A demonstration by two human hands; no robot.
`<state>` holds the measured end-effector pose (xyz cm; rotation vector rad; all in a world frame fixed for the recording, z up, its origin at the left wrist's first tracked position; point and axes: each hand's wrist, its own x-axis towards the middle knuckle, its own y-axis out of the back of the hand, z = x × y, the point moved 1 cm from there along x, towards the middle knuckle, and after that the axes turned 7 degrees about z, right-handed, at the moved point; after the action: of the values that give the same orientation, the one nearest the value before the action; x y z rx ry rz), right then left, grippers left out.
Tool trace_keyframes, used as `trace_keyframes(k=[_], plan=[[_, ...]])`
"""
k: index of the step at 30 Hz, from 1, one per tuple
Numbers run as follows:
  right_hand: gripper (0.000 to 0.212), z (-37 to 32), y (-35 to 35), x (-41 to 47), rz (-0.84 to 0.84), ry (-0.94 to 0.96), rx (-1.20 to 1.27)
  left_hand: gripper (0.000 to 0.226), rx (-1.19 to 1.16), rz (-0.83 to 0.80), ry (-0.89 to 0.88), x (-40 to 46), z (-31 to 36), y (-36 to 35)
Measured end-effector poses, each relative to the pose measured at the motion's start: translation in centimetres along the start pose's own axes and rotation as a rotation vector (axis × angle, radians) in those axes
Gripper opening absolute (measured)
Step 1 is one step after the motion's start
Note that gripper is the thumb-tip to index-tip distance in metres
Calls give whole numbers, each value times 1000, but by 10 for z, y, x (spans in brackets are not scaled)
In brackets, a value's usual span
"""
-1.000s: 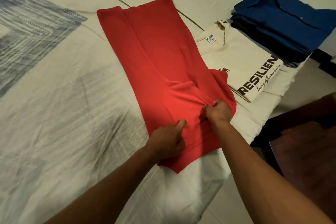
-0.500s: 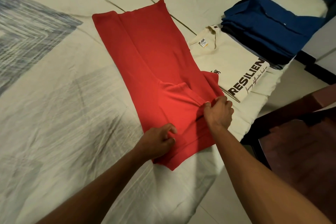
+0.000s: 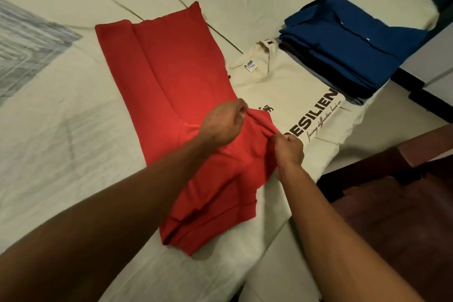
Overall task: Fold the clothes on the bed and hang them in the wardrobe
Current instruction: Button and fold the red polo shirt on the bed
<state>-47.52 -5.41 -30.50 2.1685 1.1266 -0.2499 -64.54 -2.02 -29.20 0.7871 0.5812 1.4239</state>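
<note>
A red shirt (image 3: 171,76) lies lengthwise on the bed, folded into a long strip. My left hand (image 3: 224,122) pinches a bunched fold at the shirt's right edge. My right hand (image 3: 289,149) pinches the same fold a little nearer to me. Both hands sit close together over the near half of the shirt. A cream T-shirt (image 3: 289,88) with black lettering lies folded to the right of the red one. A stack of folded blue and dark clothes (image 3: 348,41) rests at the bed's far right corner.
The bed (image 3: 61,142) has a cream sheet with a grey-blue patterned patch (image 3: 27,39) at the far left. A dark wooden piece of furniture (image 3: 397,198) stands beside the bed on the right. Pale floor (image 3: 282,272) shows below the bed's edge.
My left hand has left the near part of the red shirt and moved up and right to the bunched fold, close beside my right hand. The view has shifted closer.
</note>
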Motion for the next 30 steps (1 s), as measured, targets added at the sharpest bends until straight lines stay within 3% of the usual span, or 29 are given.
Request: trace_keyframes(k=[3, 6, 8, 12, 15, 19, 21, 24, 26, 28, 30], plan=[[24, 5, 5, 1, -53, 6, 234, 44, 123, -87, -45, 39, 18, -17], [27, 12, 5, 4, -155, -29, 340, 54, 261, -352, -8, 65, 31, -30], [29, 16, 3, 4, -206, -35, 363, 48, 330, -553, 51, 70, 38, -32], [31, 14, 5, 1, -242, -53, 380, 34, 488, -696, -24, 72, 54, -30], [35, 6, 13, -3, -247, -75, 425, 16, 373, -589, -59, 77, 54, -31], [44, 4, 21, -9, -270, -47, 469, 16, -158, -290, -9, 68, 62, 0], [50, 4, 20, -15, -285, 61, 475, 17, -288, -183, 1, 49, 61, 21], [54, 12, 17, -29, -301, 395, 311, 16, -364, -42, 17, -2, 39, 47], [49, 29, 14, -46, -323, 725, -8, 15, -331, 53, 42, -54, 8, 55], [45, 52, 10, -62, -290, 1080, -389, 17, -334, 84, 205, -113, -24, 54], [36, 72, 3, -69, -252, 1240, -638, 25, -276, 93, 411, -160, -46, 46]])
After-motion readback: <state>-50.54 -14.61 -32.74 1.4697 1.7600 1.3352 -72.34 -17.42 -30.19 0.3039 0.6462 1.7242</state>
